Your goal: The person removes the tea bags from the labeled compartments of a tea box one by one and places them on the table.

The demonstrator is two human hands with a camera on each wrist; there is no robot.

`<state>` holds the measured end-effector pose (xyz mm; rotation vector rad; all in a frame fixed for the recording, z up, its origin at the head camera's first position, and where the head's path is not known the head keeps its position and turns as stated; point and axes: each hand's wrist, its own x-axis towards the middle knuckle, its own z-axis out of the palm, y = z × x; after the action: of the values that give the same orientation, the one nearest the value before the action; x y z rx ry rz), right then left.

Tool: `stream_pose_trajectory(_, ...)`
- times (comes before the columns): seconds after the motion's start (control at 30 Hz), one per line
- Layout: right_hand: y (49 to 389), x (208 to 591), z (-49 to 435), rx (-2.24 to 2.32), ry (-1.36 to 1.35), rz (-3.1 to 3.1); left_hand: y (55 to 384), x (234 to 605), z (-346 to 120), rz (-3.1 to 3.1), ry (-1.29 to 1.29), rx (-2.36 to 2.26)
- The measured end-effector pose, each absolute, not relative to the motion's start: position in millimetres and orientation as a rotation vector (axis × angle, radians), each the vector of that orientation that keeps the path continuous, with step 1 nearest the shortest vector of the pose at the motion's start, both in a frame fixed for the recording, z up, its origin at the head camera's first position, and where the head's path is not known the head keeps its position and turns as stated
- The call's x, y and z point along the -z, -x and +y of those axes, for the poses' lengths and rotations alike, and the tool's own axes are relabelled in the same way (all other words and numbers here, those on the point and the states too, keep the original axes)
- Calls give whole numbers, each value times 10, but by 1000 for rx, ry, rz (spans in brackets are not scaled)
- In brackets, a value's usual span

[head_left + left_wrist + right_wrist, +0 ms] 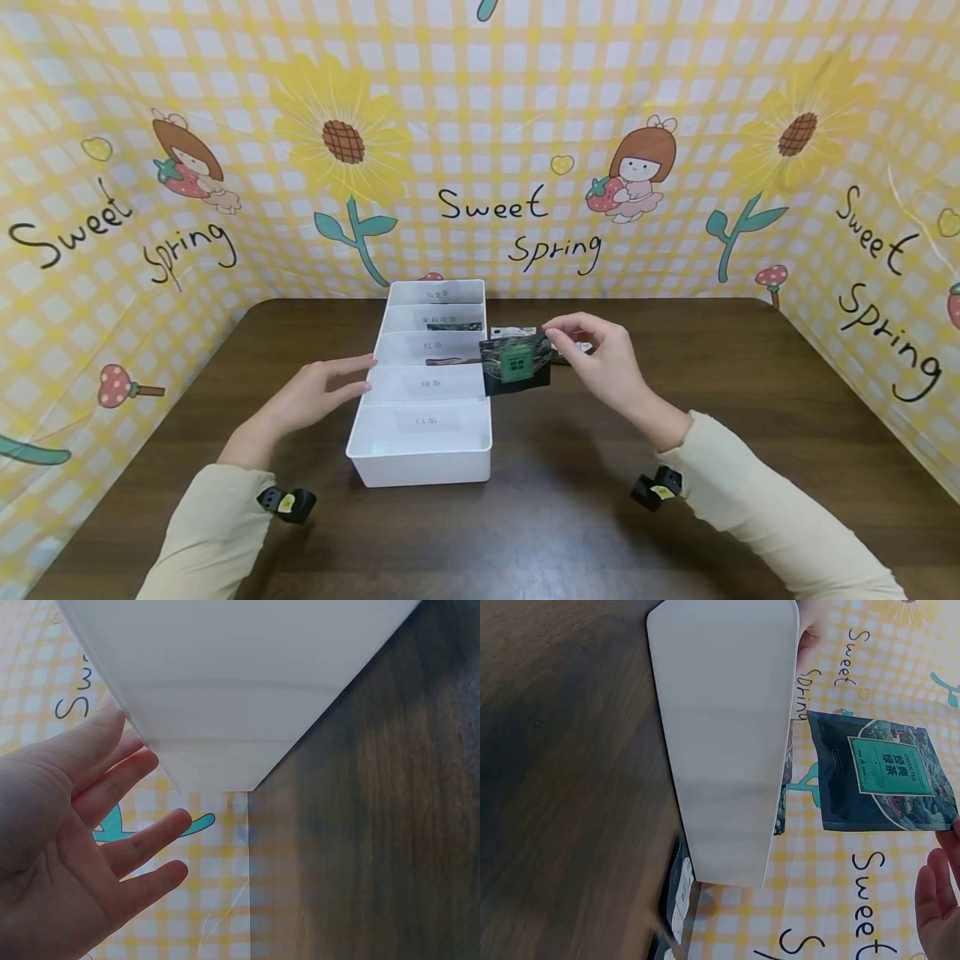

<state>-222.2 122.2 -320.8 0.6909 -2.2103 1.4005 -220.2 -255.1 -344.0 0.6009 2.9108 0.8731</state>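
the right hand [603, 358] pinches one upper corner of a dark green tea packet [516, 367] between thumb and fingers; the grip is closed on that corner only. the packet hangs at the right side of a white divided box [423, 473], its face covering part of the right rim in the head view; whether it touches the rim cannot be told. the left hand [303, 402] has its fingers extended and spread, with thumb and fingertips against the box's left rim, grasping no packet. the box has five labelled compartments in a row. the second from the far end contains a dark packet [453, 327]; the third contains a reddish packet [450, 362]. the box's right wall and the dividers stand between adjacent spaces as obstacles. further packets [676, 892] lie on the worktop [570, 500] to the right of the box, partly hidden by the held packet and the right hand in the head view. a checked cloth [480, 125] encloses the rear and both sides.
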Motion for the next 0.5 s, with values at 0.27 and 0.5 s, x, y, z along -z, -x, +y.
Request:
stream_pose_trajectory(0.27,2243,3224,1319,-1425,-635,-2214,2193,3424,-2544,2917,-601,-862)
stream_pose_trajectory(0.5,2284,3248,1403,-1389,-614,-2196,2184,3414,-2541,2914,-598,-865)
